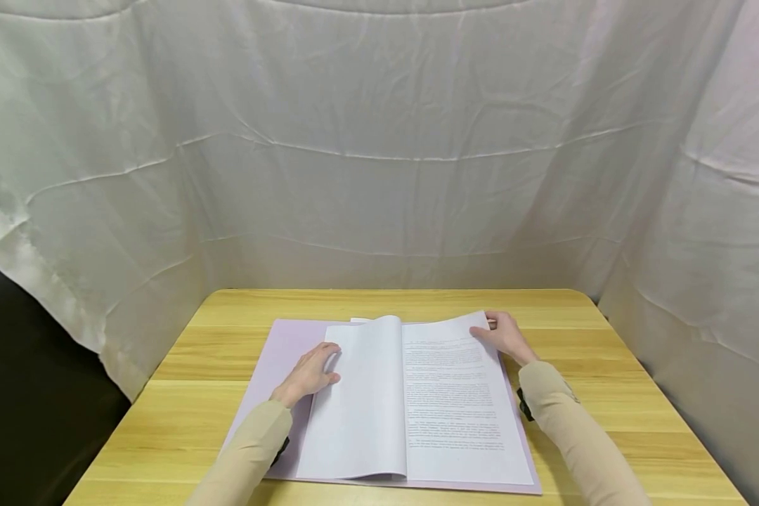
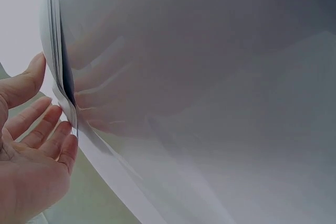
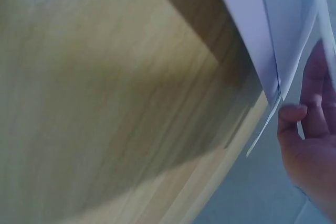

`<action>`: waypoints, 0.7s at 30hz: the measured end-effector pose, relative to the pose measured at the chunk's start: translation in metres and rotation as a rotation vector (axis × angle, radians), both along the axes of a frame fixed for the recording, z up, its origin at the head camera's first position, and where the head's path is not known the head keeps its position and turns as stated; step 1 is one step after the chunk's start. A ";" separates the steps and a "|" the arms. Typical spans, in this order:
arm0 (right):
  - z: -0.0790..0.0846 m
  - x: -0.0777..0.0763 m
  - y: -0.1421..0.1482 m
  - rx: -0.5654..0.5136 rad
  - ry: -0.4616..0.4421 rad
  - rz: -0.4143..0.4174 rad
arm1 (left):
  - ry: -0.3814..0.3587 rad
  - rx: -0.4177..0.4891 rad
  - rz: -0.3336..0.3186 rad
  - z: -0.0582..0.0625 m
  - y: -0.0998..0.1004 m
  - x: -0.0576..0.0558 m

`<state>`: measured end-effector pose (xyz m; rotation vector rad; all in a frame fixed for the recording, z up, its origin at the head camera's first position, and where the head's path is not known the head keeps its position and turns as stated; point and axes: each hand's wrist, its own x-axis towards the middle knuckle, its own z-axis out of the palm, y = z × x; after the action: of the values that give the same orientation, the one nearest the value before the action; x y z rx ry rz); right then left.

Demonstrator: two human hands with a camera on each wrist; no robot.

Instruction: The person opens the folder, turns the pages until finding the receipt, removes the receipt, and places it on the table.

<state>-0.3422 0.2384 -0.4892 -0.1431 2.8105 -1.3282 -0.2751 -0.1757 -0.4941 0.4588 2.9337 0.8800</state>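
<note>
An opened bound document of printed sheets lies in a pale lilac cover (image 1: pixel 289 344) on the table. Blank page backs (image 1: pixel 357 400) curve up toward the spine on the left side. My left hand (image 1: pixel 308 372) rests at their outer edge; the left wrist view shows its thumb and loosely bent fingers touching the edges of the sheet stack (image 2: pixel 58 51). At the upper right corner, my right hand (image 1: pixel 506 337) holds the raised printed page (image 1: pixel 452 400), thumb over it and fingers behind. Part of this grip is cut off in the right wrist view, beside the hand's thumb (image 3: pixel 291 114).
The document lies on a light wooden table (image 1: pixel 196 400) with rounded far corners. Pale cloth (image 1: pixel 379 197) hangs behind it and along both sides. Dark material (image 1: pixel 25 393) shows at the far left. A white sheet edge (image 1: pixel 359 320) sticks out beyond the top of the pages.
</note>
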 end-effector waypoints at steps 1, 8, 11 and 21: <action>0.000 0.000 0.000 -0.022 -0.015 0.013 | 0.005 0.003 -0.003 0.000 0.000 0.000; 0.003 0.006 0.004 -0.156 -0.123 0.105 | -0.004 0.058 -0.034 -0.002 -0.001 0.000; 0.007 0.010 0.006 -0.194 -0.163 0.150 | -0.017 0.070 -0.038 -0.002 -0.001 0.000; 0.014 0.020 0.013 -0.306 -0.248 0.292 | -0.050 0.101 -0.064 -0.001 -0.004 0.001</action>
<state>-0.3219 0.2515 -0.4756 -0.3531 2.2696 -1.5663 -0.2738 -0.1800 -0.4956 0.5249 2.8221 1.0200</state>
